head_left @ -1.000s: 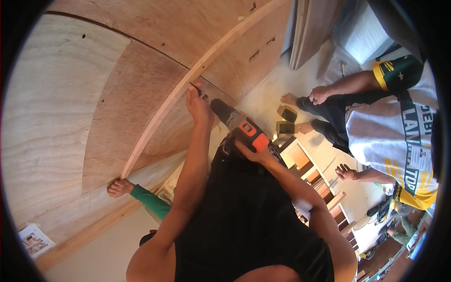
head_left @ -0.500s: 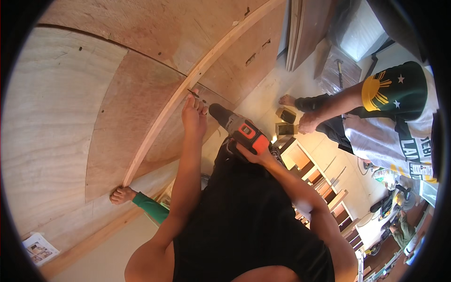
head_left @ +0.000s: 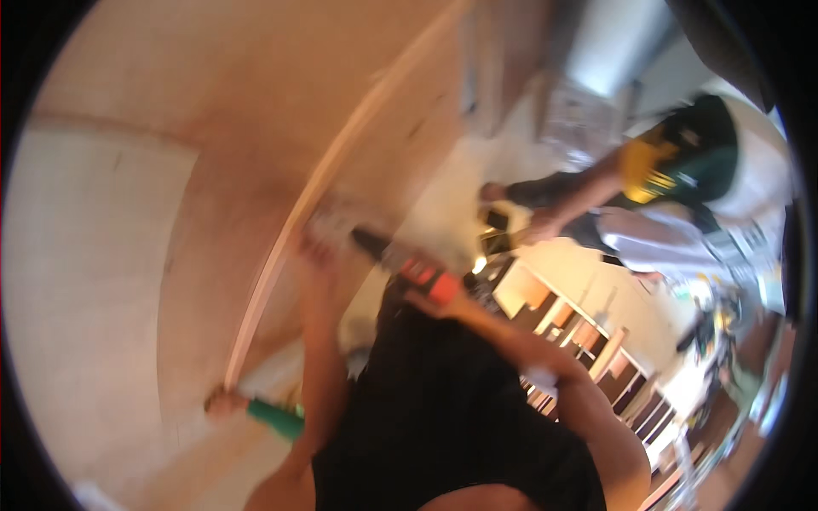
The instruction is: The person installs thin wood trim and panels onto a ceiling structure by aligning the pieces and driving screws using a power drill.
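Observation:
In my right hand (head_left: 436, 304) is a cordless drill (head_left: 419, 271), black and grey with orange-red parts, its dark chuck pointing up and left. My left hand (head_left: 317, 251) is raised beside a long light wooden strip (head_left: 348, 134), just left of the chuck. Motion smears its fingers, so what it holds cannot be made out. The strip runs across large plywood panels (head_left: 94, 255). At its lower end is another person's hand (head_left: 225, 401), below a green sleeve (head_left: 275, 417).
Toward the right a co-worker in a dark green and yellow sleeve (head_left: 682, 157) reaches to small open boxes (head_left: 496, 241). Below them stands a wooden frame with slats (head_left: 554, 311). Plastic-wrapped items (head_left: 579, 119) stand at the upper right.
The view has shifted and blurred. My left hand, which pinched a dark screw against the strip, and the drill both appear lower and further left. The co-worker's arm also appears further left.

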